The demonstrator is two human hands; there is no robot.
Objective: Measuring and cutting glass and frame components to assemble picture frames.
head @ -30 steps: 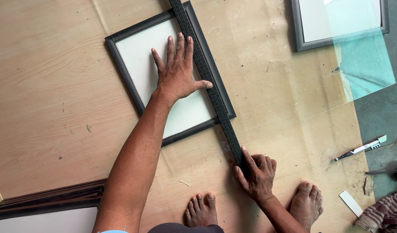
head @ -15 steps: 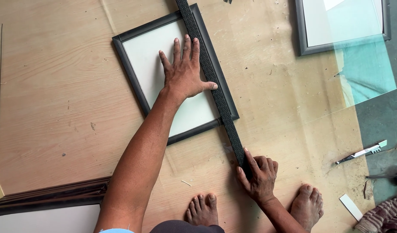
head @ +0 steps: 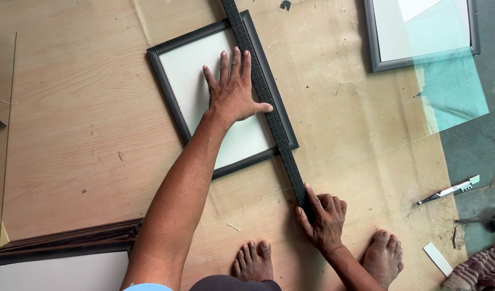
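- On the wood-grain floor sheet [head: 75, 124], dead ahead of the crouched body: long black straightedge strip [head: 269, 108], lying over the right rail of a black picture frame [head: 166, 81] with a white panel inside.
- Long axis of the strip: from top centre of view, slanting down and rightward, ending under the right hand. Far end out of shot.
- Left hand [head: 234, 91]: spread flat, palm down on the white panel, thumb stretched out to the right and touching the strip's left edge. Arm reaching forward across the frame's lower rail.
- Right hand [head: 324, 218]: curled over the near end of the strip, fingers pressing it to the floor, thumb along its left side. No tool visible in this hand.
- Nearer hand to the strip's near end: the right; the left braces at mid-length.
- Two bare feet [head: 253, 261] just below the hands, right foot beside the right wrist.
- Further out: second frame, grey [head: 368, 37], at upper right; a clear greenish glass sheet [head: 452, 97] overlapping its lower corner.
- Far right, well apart: slim pen-like cutter [head: 447, 191] on the floor, small white strip [head: 437, 258], striped cloth [head: 476, 275] in the corner.
- Lower left: stack of dark frames [head: 70, 240], white panel on the nearest.
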